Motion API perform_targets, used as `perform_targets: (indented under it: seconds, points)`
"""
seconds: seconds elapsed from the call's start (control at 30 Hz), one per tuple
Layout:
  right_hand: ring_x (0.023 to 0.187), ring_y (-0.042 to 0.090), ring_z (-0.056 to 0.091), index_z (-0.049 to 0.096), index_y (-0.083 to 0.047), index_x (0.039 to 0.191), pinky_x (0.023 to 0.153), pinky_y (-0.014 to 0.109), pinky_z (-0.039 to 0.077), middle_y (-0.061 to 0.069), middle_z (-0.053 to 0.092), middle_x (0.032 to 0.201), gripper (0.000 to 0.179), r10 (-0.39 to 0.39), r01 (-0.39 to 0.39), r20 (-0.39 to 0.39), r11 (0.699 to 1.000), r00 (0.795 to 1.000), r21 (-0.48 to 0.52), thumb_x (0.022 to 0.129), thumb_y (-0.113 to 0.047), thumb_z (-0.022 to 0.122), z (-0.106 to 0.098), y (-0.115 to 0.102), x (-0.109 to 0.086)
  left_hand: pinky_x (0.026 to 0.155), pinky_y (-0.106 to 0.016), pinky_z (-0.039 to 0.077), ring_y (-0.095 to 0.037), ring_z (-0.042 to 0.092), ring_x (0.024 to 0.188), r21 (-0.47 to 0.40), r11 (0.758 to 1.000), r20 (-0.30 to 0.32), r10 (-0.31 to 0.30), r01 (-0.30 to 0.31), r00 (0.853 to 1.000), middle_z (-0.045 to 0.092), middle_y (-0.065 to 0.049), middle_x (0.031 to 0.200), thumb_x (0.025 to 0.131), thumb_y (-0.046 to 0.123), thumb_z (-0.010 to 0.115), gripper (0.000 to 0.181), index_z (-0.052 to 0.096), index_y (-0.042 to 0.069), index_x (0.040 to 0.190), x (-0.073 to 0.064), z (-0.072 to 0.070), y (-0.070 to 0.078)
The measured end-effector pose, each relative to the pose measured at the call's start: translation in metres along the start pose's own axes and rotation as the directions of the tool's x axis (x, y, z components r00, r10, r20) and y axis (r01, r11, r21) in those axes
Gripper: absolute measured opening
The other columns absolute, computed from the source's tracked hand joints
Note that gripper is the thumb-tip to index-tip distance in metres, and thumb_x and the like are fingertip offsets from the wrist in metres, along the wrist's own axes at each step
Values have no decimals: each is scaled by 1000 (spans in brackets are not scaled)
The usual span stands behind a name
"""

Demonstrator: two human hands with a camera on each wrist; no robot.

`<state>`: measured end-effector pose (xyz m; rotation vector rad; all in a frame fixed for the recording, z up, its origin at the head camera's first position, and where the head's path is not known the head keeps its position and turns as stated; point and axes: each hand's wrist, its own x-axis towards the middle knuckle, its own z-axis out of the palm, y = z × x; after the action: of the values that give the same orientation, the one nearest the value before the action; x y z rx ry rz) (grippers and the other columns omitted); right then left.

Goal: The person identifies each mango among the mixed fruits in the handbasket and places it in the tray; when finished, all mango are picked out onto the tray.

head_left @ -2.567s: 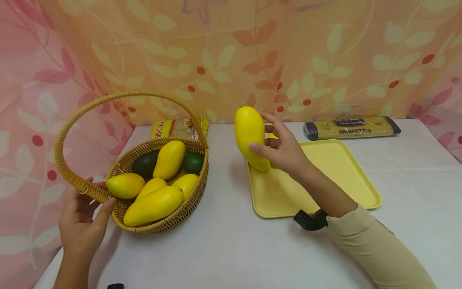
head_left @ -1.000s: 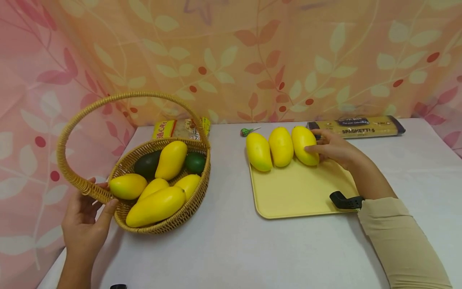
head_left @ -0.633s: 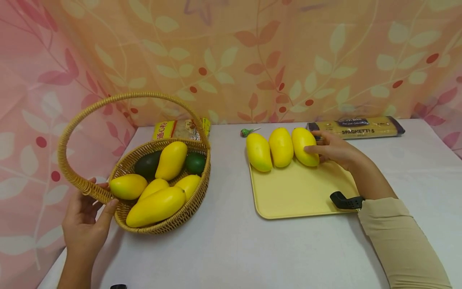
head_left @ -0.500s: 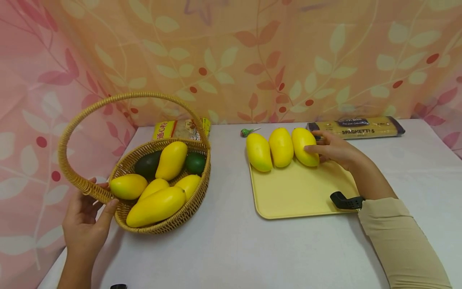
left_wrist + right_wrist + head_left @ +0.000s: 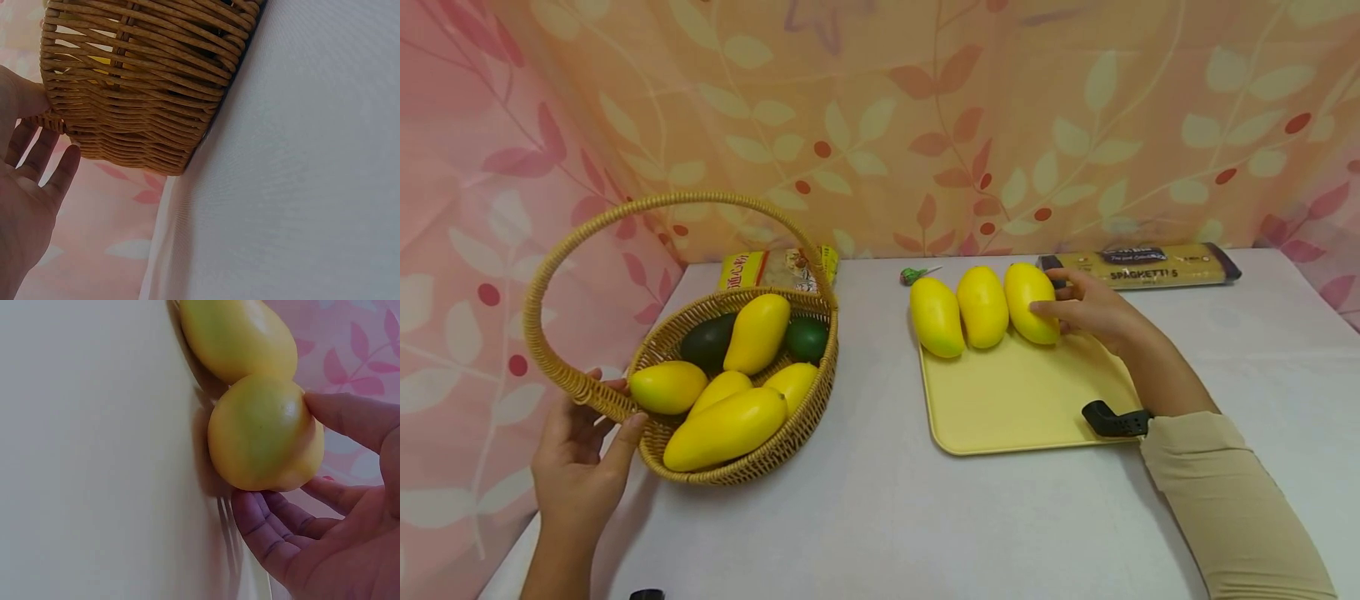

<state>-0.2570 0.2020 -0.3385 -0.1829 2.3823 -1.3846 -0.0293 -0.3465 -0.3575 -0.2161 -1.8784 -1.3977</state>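
Note:
My left hand (image 5: 576, 458) grips the wicker basket (image 5: 808, 408) at the rim by the foot of its handle, thumb in front and fingers behind. In the left wrist view its fingertips lie against the woven side. Inside the basket are several yellow mangoes (image 5: 722, 429) and two dark green, avocado-like fruits (image 5: 706, 340). My right hand (image 5: 1093, 310) holds the rightmost mango (image 5: 1028, 302) between thumb and fingers at the back of the yellow tray (image 5: 1037, 408). To its left a middle mango (image 5: 983, 308) and a left mango (image 5: 936, 317) complete a row.
Behind the basket lies a yellow food packet (image 5: 782, 268). A lollipop (image 5: 917, 274) lies behind the left mango. Along the back right stretches a spaghetti pack (image 5: 1150, 265), close to my right hand. A patterned cloth stands behind the white table (image 5: 880, 517).
My right hand, earlier raised with a mango over the tray's left back corner, has moved right and down. Three mangoes now show in a row. The left hand stays at the basket.

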Motion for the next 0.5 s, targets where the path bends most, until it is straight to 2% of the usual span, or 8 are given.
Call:
perform_targets:
  seconds: [0.13, 0.3, 0.4, 0.5]
  points:
    - [113, 36, 51, 10, -1, 160, 90, 40, 53, 33, 36, 145, 87, 2, -2, -11, 1000, 1000, 11, 98, -29, 66, 0, 1, 0, 95, -18, 49, -22, 62, 110, 26, 1000, 0, -2, 2, 1000, 62, -19, 118, 73, -35, 60, 70, 48, -13, 138, 0, 0, -1]
    - [119, 40, 51, 9, -3, 160, 95, 43, 53, 33, 33, 148, 89, 8, -8, -11, 1000, 1000, 8, 98, -32, 66, -1, -1, -1, 95, -18, 49, -22, 62, 110, 49, 999, 2, 2, -2, 1000, 62, -19, 118, 73, -35, 60, 70, 48, -13, 138, 0, -1, -1]
    - [123, 43, 48, 11, -3, 160, 100, 48, 50, 33, 30, 150, 89, 0, 0, -26, 1000, 1000, 6, 97, -34, 66, -2, -3, -2, 95, -19, 49, -22, 62, 110, 41, 999, 3, -2, 2, 1000, 63, -18, 118, 73, -35, 60, 70, 48, -12, 139, 0, -1, -1]
    - [131, 48, 41, 15, -2, 159, 104, 57, 44, 33, 28, 152, 88, -48, 45, -83, 998, 995, -43, 96, -34, 68, -1, -8, -5, 95, -19, 49, -22, 62, 110, 53, 999, 5, 4, -4, 1000, 63, -18, 118, 73, -35, 60, 70, 48, -13, 138, 0, -1, -1]
